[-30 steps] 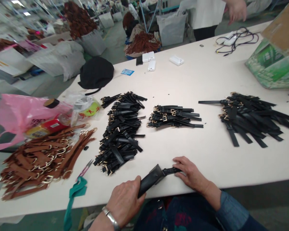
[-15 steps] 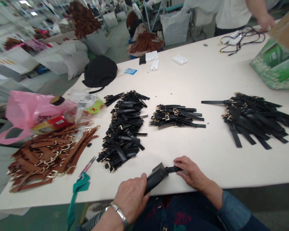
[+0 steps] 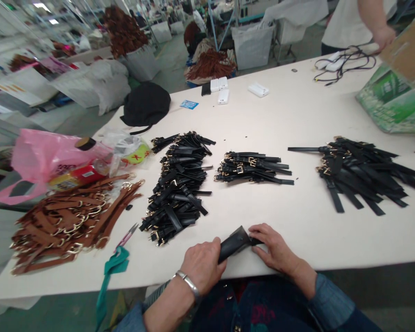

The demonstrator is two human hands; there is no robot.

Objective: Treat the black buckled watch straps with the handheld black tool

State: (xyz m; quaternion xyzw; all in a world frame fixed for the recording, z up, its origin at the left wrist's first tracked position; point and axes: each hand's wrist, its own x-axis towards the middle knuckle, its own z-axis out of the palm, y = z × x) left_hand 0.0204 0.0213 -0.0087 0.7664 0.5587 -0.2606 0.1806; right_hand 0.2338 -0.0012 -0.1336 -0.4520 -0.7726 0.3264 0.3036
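Note:
My left hand [image 3: 203, 265], with a silver bracelet at the wrist, is closed round a thick, dark, handle-like object [image 3: 234, 244] whose exact kind I cannot make out. Its broad end points up and right, against a short black strap [image 3: 256, 241]. The fingers of my right hand [image 3: 275, 249] pinch that strap near the table's front edge; most of it is hidden by the object and my fingers. Beyond my hands lie a small stack of black buckled straps [image 3: 254, 167], a long pile of them [image 3: 180, 184] to the left and a fanned pile [image 3: 366, 170] to the right.
Brown straps with metal rings [image 3: 65, 221], scissors [image 3: 127, 235] with a teal cloth strip [image 3: 115, 263], and a pink bag [image 3: 44, 152] lie left. A black cap [image 3: 145, 105] and white devices [image 3: 223, 96] sit farther back. A green carton [image 3: 397, 97], cables [image 3: 346, 62] and another person's hand [image 3: 383, 37] are at right.
My left hand has pushed the dark object rightward and slightly up, toward my right hand, covering more of the strap. My right hand has barely moved. The other person's hand has shifted slightly.

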